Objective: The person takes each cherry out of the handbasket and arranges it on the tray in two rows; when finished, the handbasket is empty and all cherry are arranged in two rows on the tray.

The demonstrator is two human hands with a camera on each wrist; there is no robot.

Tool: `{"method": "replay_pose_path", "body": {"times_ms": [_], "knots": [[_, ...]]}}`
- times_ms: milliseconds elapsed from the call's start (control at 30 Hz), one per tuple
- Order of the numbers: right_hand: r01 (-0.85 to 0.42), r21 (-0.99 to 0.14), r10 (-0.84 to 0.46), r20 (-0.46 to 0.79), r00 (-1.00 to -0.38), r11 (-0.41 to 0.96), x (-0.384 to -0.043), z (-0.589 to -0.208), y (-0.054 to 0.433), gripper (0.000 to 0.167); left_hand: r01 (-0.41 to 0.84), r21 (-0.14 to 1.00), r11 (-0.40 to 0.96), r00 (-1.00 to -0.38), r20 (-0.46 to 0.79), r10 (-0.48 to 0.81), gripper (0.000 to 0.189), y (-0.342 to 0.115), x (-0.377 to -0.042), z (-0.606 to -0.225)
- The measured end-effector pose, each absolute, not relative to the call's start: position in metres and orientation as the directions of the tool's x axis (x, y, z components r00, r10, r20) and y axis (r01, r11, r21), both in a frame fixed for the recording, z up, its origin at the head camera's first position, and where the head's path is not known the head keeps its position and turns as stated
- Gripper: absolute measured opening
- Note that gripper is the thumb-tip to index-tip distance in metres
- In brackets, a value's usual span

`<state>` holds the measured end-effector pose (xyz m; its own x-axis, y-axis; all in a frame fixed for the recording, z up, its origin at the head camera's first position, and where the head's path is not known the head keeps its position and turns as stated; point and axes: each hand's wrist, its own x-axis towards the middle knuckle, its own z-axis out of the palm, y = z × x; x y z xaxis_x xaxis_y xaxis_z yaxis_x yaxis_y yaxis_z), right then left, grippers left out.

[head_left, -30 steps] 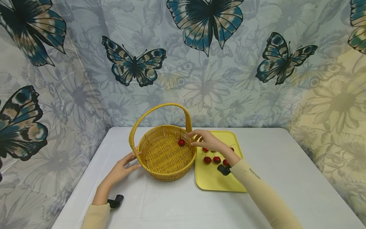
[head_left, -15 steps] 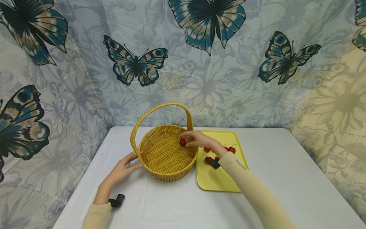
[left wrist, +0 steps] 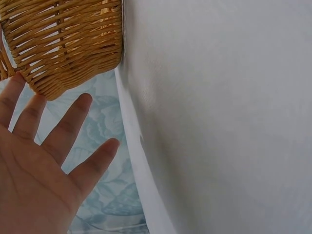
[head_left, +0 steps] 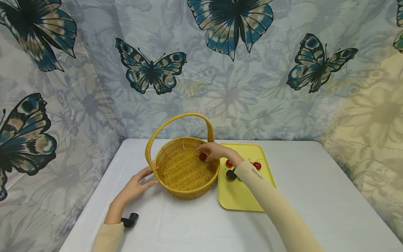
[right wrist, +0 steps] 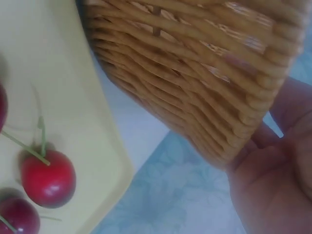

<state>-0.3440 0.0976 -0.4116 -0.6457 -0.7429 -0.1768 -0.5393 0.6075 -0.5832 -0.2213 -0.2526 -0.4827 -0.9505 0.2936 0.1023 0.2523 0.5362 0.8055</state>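
A yellow wicker basket with a tall arched handle stands on the white table. My left hand touches its left side, fingers spread and fairly straight; the left wrist view shows the fingertips against the wicker. My right hand reaches over the right rim. Its fingers and thumb are bent around a red cherry inside the basket and partly cover it. The basket wall hides those fingertips from the right wrist view, where part of the hand shows behind the wicker.
Right of the basket lies a yellow tray, close to its side. Several cherries with stems rest on it, among them a bright red cherry and another cherry; my right forearm covers part of the tray. A butterfly-print cloth hangs behind.
My right hand has moved left from the basket's rim to the cherry inside, and its fingers now curl around it. The left hand stays at the basket's side.
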Motion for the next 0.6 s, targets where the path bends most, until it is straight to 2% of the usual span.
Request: {"method": "replay_pose_path", "body": {"times_ms": [433, 600], "knots": [[-0.560, -0.420, -0.691, -0.300, -0.658, 0.714, -0.351, -0.416, 0.084, 0.063, 0.226, 0.790, 0.570, -0.959, 0.078, 0.272, 0.061, -0.252, -0.221, -0.481], [-0.555, -0.387, -0.671, -0.307, -0.675, 0.736, -0.354, -0.423, 0.078, 0.061, 0.200, 0.784, 0.588, -0.965, 0.053, 0.258, 0.071, -0.252, -0.221, -0.481]]}}
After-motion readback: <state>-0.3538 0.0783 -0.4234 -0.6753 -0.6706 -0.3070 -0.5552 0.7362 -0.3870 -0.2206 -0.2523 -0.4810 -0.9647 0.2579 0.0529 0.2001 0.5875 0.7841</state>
